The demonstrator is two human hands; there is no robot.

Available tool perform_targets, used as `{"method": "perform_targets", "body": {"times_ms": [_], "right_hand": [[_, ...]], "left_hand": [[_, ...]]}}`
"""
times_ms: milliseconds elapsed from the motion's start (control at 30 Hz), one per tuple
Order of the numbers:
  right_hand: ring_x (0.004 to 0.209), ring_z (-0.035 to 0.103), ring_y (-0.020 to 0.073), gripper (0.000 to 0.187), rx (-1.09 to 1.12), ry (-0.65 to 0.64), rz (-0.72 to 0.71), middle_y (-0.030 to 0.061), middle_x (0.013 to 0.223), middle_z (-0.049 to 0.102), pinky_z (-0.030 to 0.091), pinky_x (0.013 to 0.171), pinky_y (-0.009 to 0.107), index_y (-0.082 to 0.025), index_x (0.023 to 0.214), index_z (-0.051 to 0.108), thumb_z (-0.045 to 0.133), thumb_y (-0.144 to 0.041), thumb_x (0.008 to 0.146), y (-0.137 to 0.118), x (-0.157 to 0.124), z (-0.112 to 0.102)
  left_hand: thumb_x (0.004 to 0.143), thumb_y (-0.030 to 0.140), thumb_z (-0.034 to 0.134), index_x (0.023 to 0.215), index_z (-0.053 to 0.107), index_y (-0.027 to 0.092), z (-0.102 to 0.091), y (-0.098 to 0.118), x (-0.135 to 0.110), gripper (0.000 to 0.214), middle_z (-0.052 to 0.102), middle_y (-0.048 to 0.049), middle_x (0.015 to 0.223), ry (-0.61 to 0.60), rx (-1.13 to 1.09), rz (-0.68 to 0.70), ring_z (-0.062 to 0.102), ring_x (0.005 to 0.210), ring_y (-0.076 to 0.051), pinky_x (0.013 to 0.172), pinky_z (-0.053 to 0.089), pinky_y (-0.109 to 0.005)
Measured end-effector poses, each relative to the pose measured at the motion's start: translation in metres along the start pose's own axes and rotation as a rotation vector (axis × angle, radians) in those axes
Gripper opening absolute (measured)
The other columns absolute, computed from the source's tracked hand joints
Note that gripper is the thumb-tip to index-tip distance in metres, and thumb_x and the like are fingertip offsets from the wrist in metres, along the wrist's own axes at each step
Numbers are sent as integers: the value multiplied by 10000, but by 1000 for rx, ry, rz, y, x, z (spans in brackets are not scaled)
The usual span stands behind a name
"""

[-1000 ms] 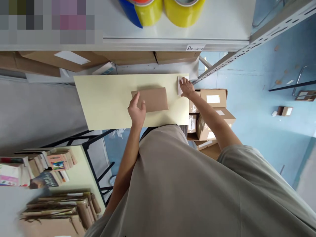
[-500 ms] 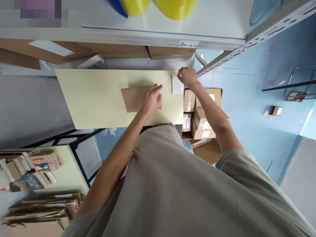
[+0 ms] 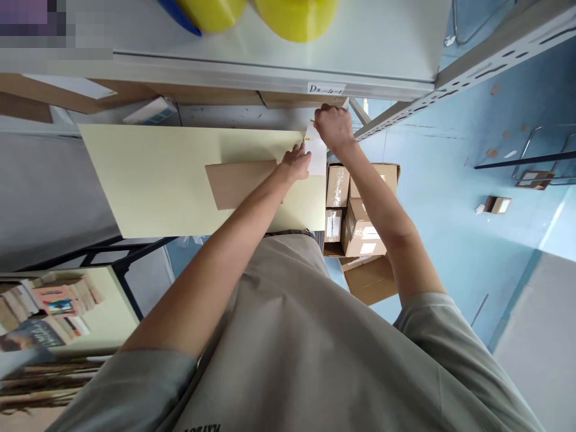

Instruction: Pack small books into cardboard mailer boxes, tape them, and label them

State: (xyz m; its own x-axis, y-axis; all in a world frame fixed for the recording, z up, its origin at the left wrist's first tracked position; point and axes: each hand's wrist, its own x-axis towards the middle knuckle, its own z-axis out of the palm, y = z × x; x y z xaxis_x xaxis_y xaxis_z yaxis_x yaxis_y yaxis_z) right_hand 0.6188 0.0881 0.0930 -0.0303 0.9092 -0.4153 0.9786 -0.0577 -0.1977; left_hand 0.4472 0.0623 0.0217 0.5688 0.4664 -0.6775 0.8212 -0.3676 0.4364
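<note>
On the pale yellow tabletop (image 3: 153, 180), a small stack of white paper sheets (image 3: 317, 159) lies by the right end. My right hand (image 3: 333, 127) is closed on the upper edge of the top sheet, which is lifted and bent up; small yellow marks show on it. At the stack's left edge is my left hand (image 3: 296, 162), its fingers stretched out toward the paper; whether they touch it I cannot tell. A flat brown cardboard piece (image 3: 238, 183) lies on the table, partly covered by my left forearm.
A grey metal shelf (image 3: 270, 69) with yellow round objects (image 3: 297, 18) runs above the table's far side. Cardboard boxes (image 3: 364, 228) stand at the right, below table level. A lower-left surface holds several books (image 3: 63, 300). A perforated upright (image 3: 486, 60) rises at the right.
My left hand has moved right, from the cardboard piece to the white sheets. My right hand has lifted the edge of the top sheet. The whole view has shifted slightly.
</note>
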Motion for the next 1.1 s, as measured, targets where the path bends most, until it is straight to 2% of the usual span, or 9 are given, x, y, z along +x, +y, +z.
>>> {"method": "perform_targets", "body": {"times_ms": [100, 167, 367, 533, 633, 767, 900, 1033, 1100], "right_hand": [[1243, 692, 271, 446, 47, 54, -23, 199, 1435, 780, 524, 1161, 414, -91, 1366, 768, 449, -388, 1275, 0, 3, 5], [1246, 685, 253, 449, 67, 81, -38, 185, 1430, 783, 516, 1171, 390, -94, 1327, 768, 438, -396, 1285, 0, 5, 7], [1274, 679, 278, 427, 119, 65, -41, 194, 1444, 763, 516, 1203, 412, -103, 1304, 772, 441, -371, 1276, -2, 11, 9], [1294, 652, 305, 549, 198, 72, -36, 170, 1332, 801, 542, 1170, 424, -175, 1291, 794, 480, -621, 1228, 0, 16, 12], [1330, 661, 305, 469, 164, 51, -36, 177, 1430, 786, 523, 1228, 446, -162, 1339, 797, 465, -481, 1251, 0, 16, 11], [1375, 678, 336, 417, 134, 35, -21, 186, 1536, 754, 510, 1287, 512, -166, 1384, 802, 440, -325, 1250, 0, 16, 8], [1367, 689, 339, 427, 137, 51, 7, 192, 1528, 759, 514, 1284, 514, -166, 1384, 798, 430, -340, 1256, 5, 12, 9], [1377, 687, 397, 500, 194, 88, 62, 194, 1478, 770, 533, 1241, 573, -200, 1361, 807, 360, -400, 1254, 16, 3, 13], [1358, 684, 401, 478, 263, 127, 103, 180, 1437, 780, 544, 1210, 569, -226, 1358, 804, 396, -449, 1247, 22, -2, 12]], "left_hand": [[886, 407, 921, 1729, 587, 186, 3, 0, 12, 934, 232, -187, 1969, 30, -34, -2, 228, 1799, -512, 1446, 308, -685], [887, 373, 902, 1733, 582, 178, 3, 2, 17, 925, 203, -182, 1979, 21, -28, -28, 219, 1809, -495, 1457, 290, -670], [908, 352, 863, 1768, 522, 115, 0, 13, 19, 955, 94, -204, 1995, -33, -20, -85, 135, 1845, -449, 1492, 210, -597], [931, 330, 819, 1748, 549, 118, -3, 15, 22, 886, 169, -213, 1981, -28, 26, -103, 216, 1817, -452, 1460, 279, -603], [915, 376, 844, 1753, 558, 154, -4, 13, 27, 912, 231, -196, 1968, -1, 17, -105, 265, 1793, -476, 1451, 299, -616], [839, 472, 942, 1809, 478, 159, 0, 13, 35, 1119, 178, -227, 1975, -22, 8, -114, 295, 1767, -531, 1437, 312, -650], [777, 586, 1000, 1851, 387, 151, 7, 15, 33, 1311, 72, -260, 1984, -38, 49, -102, 229, 1781, -583, 1432, 296, -674], [797, 621, 985, 1867, 353, 185, 10, 14, 28, 1317, 19, -244, 1992, -28, 80, -109, 260, 1773, -570, 1423, 323, -659], [788, 637, 990, 1863, 370, 202, 9, 13, 29, 1315, 41, -241, 1991, -34, 84, -110, 268, 1767, -570, 1421, 321, -666]]}}
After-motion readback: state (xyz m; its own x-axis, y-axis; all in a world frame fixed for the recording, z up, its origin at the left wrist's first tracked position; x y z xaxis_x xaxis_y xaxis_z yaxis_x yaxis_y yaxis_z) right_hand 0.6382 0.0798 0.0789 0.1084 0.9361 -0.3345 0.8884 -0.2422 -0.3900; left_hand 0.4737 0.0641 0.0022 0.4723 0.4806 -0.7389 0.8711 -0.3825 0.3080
